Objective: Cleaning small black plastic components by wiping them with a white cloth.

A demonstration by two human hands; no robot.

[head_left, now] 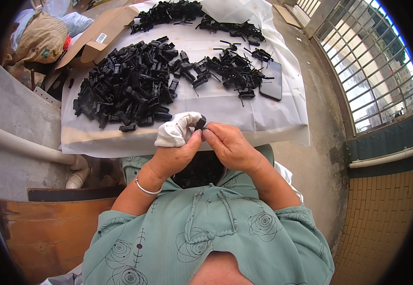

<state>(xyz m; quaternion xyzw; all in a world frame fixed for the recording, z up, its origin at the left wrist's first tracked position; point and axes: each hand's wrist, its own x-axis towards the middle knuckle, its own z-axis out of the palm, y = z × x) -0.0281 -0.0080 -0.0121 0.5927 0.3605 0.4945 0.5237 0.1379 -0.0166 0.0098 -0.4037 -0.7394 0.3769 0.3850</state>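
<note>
At the near edge of the table, my left hand (pixel 177 137) is closed around a small black plastic part (pixel 200 122). A white cloth glove covers its fingers, while the thumb is bare. My right hand (pixel 230 143) pinches at the same part from the other side, thumb and forefinger together; the exact spot it grips is too small to make out. Beyond my hands lies a large heap of black plastic clip-like parts (pixel 126 85). To its right is a looser group of black parts with thin prongs (pixel 235 69). More black parts (pixel 168 12) lie along the far side.
A white plastic sheet (pixel 206 107) covers the table. A dark phone (pixel 271 86) lies near its right edge. At the back left are an open cardboard box (pixel 104 38) and stuffed bags (pixel 42 38). A barred window (pixel 370 66) stands right; a pipe (pixel 26 145) runs left.
</note>
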